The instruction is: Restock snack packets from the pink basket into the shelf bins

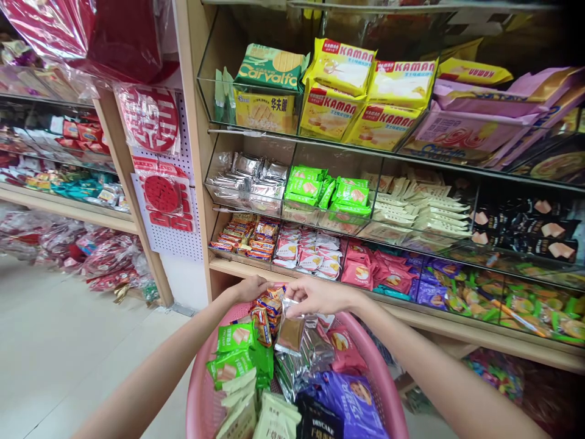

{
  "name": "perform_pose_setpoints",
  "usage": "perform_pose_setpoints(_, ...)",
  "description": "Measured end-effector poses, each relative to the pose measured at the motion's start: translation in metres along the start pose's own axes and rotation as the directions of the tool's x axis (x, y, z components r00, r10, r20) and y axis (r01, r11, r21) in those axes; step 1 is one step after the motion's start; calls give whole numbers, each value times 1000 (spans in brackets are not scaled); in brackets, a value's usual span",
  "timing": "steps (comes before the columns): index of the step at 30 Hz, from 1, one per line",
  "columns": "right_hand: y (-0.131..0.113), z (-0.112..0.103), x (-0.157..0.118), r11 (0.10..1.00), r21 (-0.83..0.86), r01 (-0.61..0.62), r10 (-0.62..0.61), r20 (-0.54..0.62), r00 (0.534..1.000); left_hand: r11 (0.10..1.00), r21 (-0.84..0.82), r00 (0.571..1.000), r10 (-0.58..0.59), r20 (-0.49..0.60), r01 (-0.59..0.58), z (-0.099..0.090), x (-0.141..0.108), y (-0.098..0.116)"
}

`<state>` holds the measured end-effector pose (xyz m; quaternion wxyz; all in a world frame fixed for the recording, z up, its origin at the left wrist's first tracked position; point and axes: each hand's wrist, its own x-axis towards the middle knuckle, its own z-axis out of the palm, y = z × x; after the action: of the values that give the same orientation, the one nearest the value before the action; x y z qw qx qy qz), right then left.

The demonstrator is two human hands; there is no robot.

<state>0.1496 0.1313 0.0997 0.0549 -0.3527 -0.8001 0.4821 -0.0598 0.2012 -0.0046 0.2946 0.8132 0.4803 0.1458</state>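
Note:
A pink plastic basket (pixel 197 390) full of wrapped snacks is in front of me. At its far rim my left hand (pixel 249 288) has its fingers closed on the edge. My right hand (pixel 304 294) pinches a clear-fronted silver snack packet (pixel 290 332) with a brown content, above the other packets. Around it lie orange-wrapped snacks (pixel 262 325), green packets (pixel 235 337), silver packets (pixel 313 353) and a red packet (pixel 346 349). Nearer to me are cream packets (pixel 276 417), a black packet (pixel 319 419) and a purple packet (pixel 351 399).
Beyond the basket stands a shelf with clear bins: silver packets (pixel 251 180), green packets (pixel 350 192) and red packets (pixel 359 263). Large yellow packs (pixel 404 82) fill the top row. A wooden shelf post (pixel 192 122) rises at left, beside red decorations (pixel 162 192).

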Motion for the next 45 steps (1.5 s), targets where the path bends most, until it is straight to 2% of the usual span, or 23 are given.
perform_pose_setpoints(3,9,-2,19,994,-102,-30,48,180,983,1000,4,1000,7,2,-7,0,0,1)
perform_pose_setpoints(6,15,4,38,970,-239,-35,108,300,948,1000,10,1000,11,1,-11,0,0,3)
perform_pose_setpoints(9,14,12,46,953,-300,-37,152,367,918,1000,19,1000,13,3,-13,2,2,5)
perform_pose_setpoints(14,1,20,33,904,-424,-57,241,395,886,1000,24,1000,19,15,-19,3,4,10)
perform_pose_setpoints(19,-5,30,21,850,-526,-29,245,346,906,999,32,1000,9,19,-9,3,5,11)
perform_pose_setpoints(24,-1,51,16,710,-702,-55,193,119,974,1000,26,1000,9,13,-9,4,4,10)
perform_pose_setpoints(28,-2,64,9,628,-774,-84,123,-8,992,1000,24,1000,9,7,-9,3,2,11)
perform_pose_setpoints(38,18,85,15,494,-864,-103,9,-114,993,999,32,1000,-2,6,2,2,0,12)
perform_pose_setpoints(45,10,90,0,396,-915,-74,-103,-124,987,999,37,1000,-16,7,15,3,2,9)
